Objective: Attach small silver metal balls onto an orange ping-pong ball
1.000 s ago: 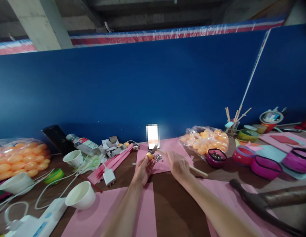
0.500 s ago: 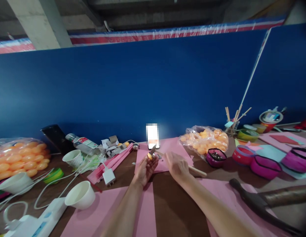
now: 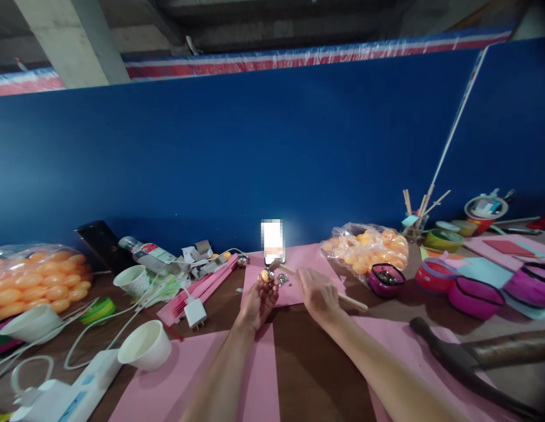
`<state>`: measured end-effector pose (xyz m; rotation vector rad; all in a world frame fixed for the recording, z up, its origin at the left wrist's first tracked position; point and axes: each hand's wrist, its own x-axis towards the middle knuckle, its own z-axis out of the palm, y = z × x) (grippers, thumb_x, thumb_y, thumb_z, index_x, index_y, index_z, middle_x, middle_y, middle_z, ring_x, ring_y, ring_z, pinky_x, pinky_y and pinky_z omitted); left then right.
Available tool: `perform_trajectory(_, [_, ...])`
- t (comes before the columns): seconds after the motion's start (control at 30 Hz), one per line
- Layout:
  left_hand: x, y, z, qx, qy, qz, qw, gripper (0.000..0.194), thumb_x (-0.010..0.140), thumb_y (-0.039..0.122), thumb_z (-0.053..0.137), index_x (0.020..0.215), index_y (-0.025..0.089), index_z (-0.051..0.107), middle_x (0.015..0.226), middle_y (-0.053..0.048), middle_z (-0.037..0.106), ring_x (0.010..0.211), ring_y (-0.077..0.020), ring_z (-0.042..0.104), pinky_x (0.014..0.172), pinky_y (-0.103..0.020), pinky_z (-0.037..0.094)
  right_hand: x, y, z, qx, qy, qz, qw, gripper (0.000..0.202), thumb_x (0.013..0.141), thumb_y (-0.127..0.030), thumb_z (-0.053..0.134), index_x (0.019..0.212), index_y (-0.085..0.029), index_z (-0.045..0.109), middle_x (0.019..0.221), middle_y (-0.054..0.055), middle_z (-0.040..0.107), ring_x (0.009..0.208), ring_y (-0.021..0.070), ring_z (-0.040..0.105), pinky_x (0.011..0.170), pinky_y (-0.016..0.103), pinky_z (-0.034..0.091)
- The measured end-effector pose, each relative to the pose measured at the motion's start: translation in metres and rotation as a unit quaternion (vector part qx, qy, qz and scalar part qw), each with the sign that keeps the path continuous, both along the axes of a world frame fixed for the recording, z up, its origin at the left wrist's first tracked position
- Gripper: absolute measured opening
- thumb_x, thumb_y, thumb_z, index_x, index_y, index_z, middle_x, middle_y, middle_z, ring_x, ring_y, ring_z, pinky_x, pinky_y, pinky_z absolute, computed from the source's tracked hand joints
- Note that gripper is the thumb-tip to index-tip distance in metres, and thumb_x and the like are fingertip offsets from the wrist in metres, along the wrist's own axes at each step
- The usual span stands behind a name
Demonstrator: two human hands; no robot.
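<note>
My left hand is closed around a small orange ball with shiny bits on it, above the near edge of a pink sheet. My right hand grips a small hammer by its wooden handle; the metal head is at the ball. Silvery bits lie on the pink sheet just right of my left hand. A lit phone stands behind the ball.
A bag of orange balls and a purple container of metal bits are right of the sheet. A large hammer lies at the front right. White cups, a power strip and cables are on the left.
The small hammer's head has dropped slightly and tilted flatter at the ball. My right hand has shifted a little to the right, uncovering more silvery bits.
</note>
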<state>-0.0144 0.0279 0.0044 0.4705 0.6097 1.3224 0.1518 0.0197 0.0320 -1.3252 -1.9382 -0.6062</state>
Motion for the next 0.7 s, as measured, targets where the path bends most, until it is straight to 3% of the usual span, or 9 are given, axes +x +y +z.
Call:
perform_trajectory(0.33, [-0.0022, -0.0021, 0.0042, -0.001, -0.028, -0.033, 0.999, 0.016, 0.082, 0.026, 0.048, 0.078, 0.013, 0.055, 0.063, -0.002, 0.056, 0.050, -0.0049, 0.052, 0.051, -0.016, 0.047, -0.0004, -0.0010, 0.0005, -0.001, -0.021, 0.002, 1.000, 0.025, 0.089, -0.026, 0.036, 0.070, -0.018, 0.050, 0.058, 0.000, 0.053, 0.051, 0.0110, 0.047, 0.052, 0.024, 0.023])
perform_trajectory(0.5, [-0.0021, -0.0011, 0.0025, 0.002, -0.017, -0.032, 0.999, 0.019, 0.081, 0.027, 0.048, 0.086, 0.011, 0.058, 0.082, -0.009, 0.064, 0.063, -0.0091, 0.059, 0.062, -0.021, 0.050, 0.0028, 0.0018, -0.0009, -0.004, -0.007, -0.013, 1.000, 0.025, 0.089, -0.027, 0.036, 0.071, -0.018, 0.051, 0.058, 0.000, 0.054, 0.051, 0.0110, 0.048, 0.051, 0.025, 0.022])
perform_trajectory(0.7, [-0.0003, 0.0005, -0.0020, 0.042, 0.014, 0.032, 0.999, 0.027, 0.076, 0.026, 0.058, 0.100, 0.015, 0.057, 0.093, -0.009, 0.064, 0.072, -0.0102, 0.061, 0.068, -0.022, 0.050, 0.0030, 0.0009, 0.0004, -0.003, 0.000, -0.008, 1.000, 0.024, 0.088, -0.026, 0.038, 0.071, -0.019, 0.051, 0.057, -0.001, 0.054, 0.051, 0.0109, 0.047, 0.051, 0.025, 0.021])
